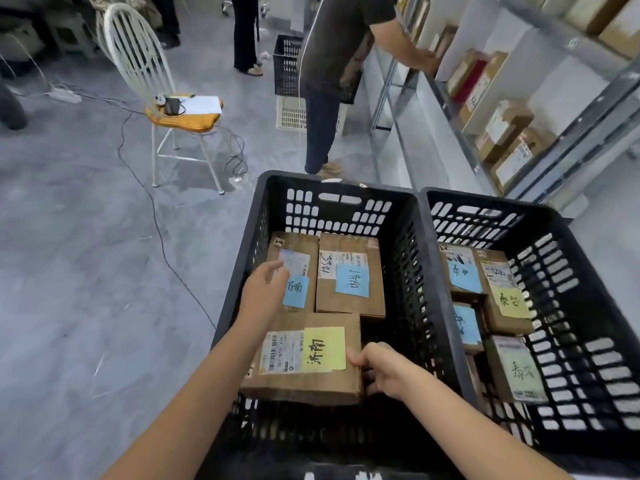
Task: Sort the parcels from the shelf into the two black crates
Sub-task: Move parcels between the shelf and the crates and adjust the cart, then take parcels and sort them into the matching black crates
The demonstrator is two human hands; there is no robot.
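Parcel w/ yellow note (pixel 311 384) was in left crate (pixel 403 216), right hand (pixel 377 370) gripping its edge; left hand (pixel 265 284) loose, prob touching blue-note parcel (pixel 300 247).

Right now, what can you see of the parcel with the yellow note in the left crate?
The parcel is a flat brown cardboard box. On top are a white shipping label with a barcode and a yellow note with handwritten characters. It lies nearly level at the near side of the left crate. The right grip holds its right edge, thumb on top, fingers curled below.
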